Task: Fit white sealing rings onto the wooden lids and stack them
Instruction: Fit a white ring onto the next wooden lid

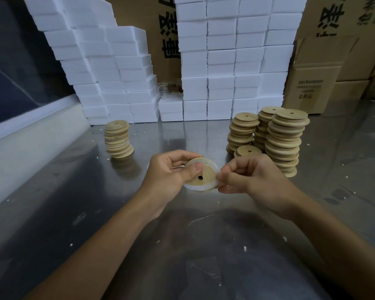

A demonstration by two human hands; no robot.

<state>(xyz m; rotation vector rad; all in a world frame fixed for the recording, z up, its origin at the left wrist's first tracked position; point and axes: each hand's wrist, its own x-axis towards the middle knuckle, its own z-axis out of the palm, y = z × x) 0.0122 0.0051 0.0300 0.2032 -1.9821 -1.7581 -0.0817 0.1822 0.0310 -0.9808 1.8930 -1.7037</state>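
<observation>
Left hand holds a wooden lid above the metal table, thumb pressed on its face beside the centre hole. White sealing ring runs round the lid's rim; right hand pinches it at the lid's right edge. Far left: one leaning stack of lids. Far right: taller lid stacks, close together. Behind them, white foam boxes and cardboard cartons.
</observation>
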